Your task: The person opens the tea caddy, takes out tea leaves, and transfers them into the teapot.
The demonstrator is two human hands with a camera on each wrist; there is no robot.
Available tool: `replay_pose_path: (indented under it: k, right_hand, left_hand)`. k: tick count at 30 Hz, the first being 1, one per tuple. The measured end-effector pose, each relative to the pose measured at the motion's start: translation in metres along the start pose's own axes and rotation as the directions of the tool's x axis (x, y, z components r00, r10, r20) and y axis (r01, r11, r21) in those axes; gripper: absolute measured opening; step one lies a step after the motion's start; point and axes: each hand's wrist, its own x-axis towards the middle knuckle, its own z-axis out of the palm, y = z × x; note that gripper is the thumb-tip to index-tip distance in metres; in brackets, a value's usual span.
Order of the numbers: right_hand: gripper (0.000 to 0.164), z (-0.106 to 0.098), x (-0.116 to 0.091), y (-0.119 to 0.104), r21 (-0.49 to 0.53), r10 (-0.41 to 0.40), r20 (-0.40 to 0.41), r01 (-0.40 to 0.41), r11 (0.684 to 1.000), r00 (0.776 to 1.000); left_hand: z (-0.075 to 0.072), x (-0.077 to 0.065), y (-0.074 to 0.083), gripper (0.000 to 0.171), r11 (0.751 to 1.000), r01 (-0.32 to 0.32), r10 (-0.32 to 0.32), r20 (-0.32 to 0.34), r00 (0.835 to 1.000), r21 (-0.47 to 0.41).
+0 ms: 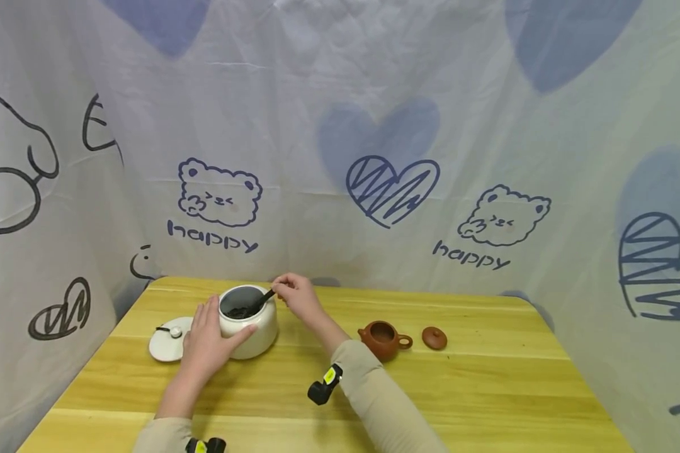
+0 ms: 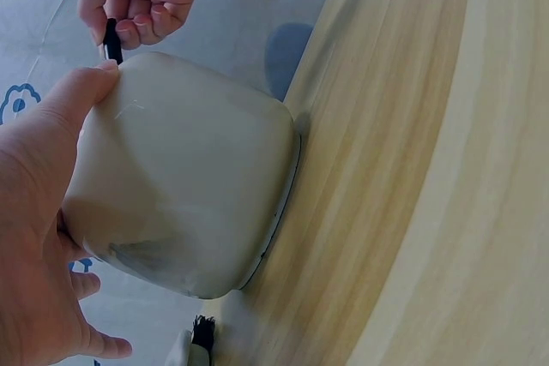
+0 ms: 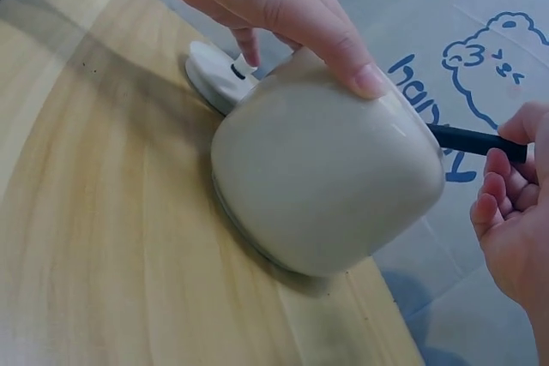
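Observation:
A white ceramic jar point(image 1: 256, 343) stands uncovered on the table, with dark loose bits, like tea leaves point(image 1: 237, 313), inside. My left hand point(image 1: 206, 336) holds the jar at its left side, thumb across the front near the rim and fingers round the far side. Between thumb and fingertips, my right hand point(image 1: 299, 296) pinches the end of a black spoon point(image 3: 476, 141) at the jar's right rim. The spoon slants down into the mouth; its bowl is hard to make out among the dark contents. Left of the jar lies its white knobbed lid point(image 1: 163, 346), partly behind my left hand.
A reddish-brown clay teapot point(image 1: 381, 352), uncovered, stands right of my right forearm, spout toward it. Its small round lid point(image 1: 434, 338) lies farther right. The wooden table point(image 1: 487, 390) ends at a printed cloth point(image 1: 294, 207) hanging behind and at both sides.

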Motion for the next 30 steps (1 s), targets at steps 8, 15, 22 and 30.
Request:
replay_pose_path:
  k: [8,15,22,30]
  right_hand:
    - [0.019,-0.005,0.0,0.005,0.139,0.056,-0.082,-0.045,0.989,0.995]
    - [0.017,-0.008,-0.001,0.004,0.082,0.009,-0.114,0.0,0.997,0.993]
    - [0.017,-0.012,-0.005,0.005,0.061,-0.006,-0.16,0.016,0.998,0.987]
    - [0.02,-0.022,-0.008,0.009,0.135,0.033,-0.183,-0.008,0.991,0.983]
  left_hand:
    - [-0.001,0.001,0.002,0.119,1.0,-0.006,0.006,-0.004,1.0,0.0]
    - [-0.003,0.002,0.002,0.119,1.0,-0.006,0.006,-0.003,1.0,-0.001]
    - [-0.002,0.001,0.002,0.119,1.0,-0.014,0.014,-0.008,1.0,-0.003]
    - [0.0,0.001,0.0,0.119,1.0,-0.012,0.012,-0.014,1.0,-0.006]
